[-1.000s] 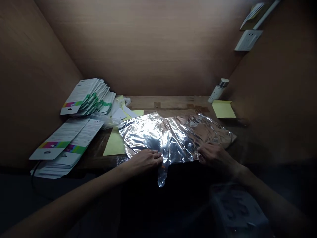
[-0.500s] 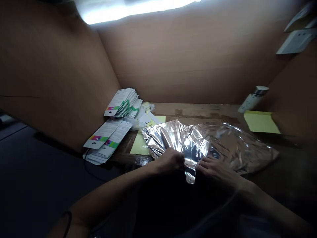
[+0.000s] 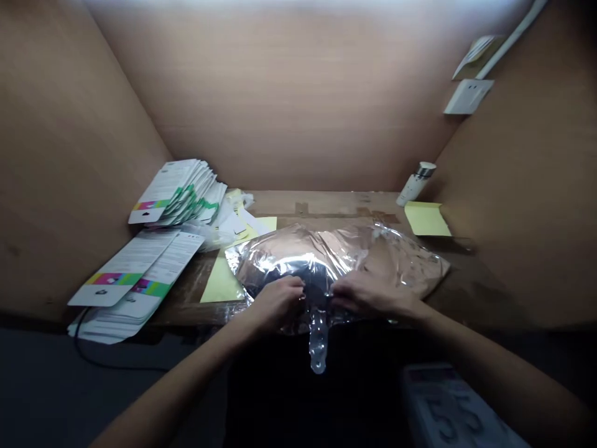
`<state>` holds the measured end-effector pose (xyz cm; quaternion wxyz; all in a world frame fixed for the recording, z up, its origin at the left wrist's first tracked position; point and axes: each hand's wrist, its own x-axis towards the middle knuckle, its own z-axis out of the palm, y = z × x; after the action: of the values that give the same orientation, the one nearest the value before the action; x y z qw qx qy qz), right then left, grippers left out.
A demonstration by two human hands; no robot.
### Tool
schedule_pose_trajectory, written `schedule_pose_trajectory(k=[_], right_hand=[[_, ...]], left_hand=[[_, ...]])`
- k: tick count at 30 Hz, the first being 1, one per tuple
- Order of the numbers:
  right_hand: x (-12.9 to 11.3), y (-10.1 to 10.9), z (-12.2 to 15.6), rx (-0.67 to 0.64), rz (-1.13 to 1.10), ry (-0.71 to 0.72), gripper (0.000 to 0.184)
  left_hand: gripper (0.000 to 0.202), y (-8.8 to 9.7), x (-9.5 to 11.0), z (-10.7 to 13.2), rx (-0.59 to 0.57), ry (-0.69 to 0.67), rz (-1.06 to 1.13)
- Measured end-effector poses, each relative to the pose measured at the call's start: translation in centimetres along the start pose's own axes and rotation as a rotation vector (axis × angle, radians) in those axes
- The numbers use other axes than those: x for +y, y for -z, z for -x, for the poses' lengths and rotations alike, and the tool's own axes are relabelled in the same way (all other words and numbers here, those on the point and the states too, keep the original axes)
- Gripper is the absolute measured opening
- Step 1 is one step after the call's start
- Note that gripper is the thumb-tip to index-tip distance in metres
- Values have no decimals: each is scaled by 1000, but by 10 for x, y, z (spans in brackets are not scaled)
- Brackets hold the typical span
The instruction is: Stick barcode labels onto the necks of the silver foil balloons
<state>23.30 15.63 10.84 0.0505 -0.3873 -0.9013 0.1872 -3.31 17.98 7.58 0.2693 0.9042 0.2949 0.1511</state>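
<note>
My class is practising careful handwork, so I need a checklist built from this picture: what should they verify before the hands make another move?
1. Left hand on the foil: ok, it touches the near part, left of the tab.
2. Right hand on the foil: ok, it touches right of the tab.
3. Tab uncovered: ok, it sticks out past the table's near edge, below the hands.
4. Foil smooth: not ok, it is creased.
5. Cards clear of the foil: ok, stacked apart on the left.
6. Firm grip: cannot tell.
</note>
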Motion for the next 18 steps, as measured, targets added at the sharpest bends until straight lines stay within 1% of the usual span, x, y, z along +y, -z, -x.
schedule_pose_trajectory(k=[1, 2, 3, 5, 6, 7, 8, 9, 11, 12, 14, 16, 18], right_hand=[[-4, -6, 3, -36, 45, 21, 18], [-7, -12, 7, -42, 116, 27, 13], [-8, -20, 12, -16, 205, 17, 13], [-4, -37, 25, 80, 366, -16, 32], [3, -47, 33, 134, 416, -32, 43], [13, -57, 40, 191, 449, -40, 53], [25, -68, 46, 241, 471, -53, 59], [38, -77, 51, 292, 493, -63, 62], [64, -94, 60, 342, 515, -45, 72], [75, -99, 63, 353, 507, -26, 78], [87, -106, 69, 359, 472, -2, 86], [87, -110, 74, 367, 434, -28, 93], [79, -113, 79, 381, 414, -77, 99]], left_hand=[[19, -6, -1, 9, 18, 11, -36], [20, -11, -3, 18, 43, 30, -68], [23, -14, -7, 27, 74, 53, -101], [25, -12, -17, 47, 131, 121, -171], [30, -6, -24, 57, 162, 195, -209], [36, 3, -33, 67, 201, 297, -250], [39, 14, -43, 76, 247, 423, -290], [38, 25, -53, 86, 299, 562, -326], [39, 46, -74, 101, 396, 820, -381], [43, 54, -84, 105, 423, 911, -398], [54, 59, -98, 106, 431, 1046, -404], [68, 55, -106, 99, 414, 1118, -385], [72, 50, -109, 90, 389, 1142, -349]])
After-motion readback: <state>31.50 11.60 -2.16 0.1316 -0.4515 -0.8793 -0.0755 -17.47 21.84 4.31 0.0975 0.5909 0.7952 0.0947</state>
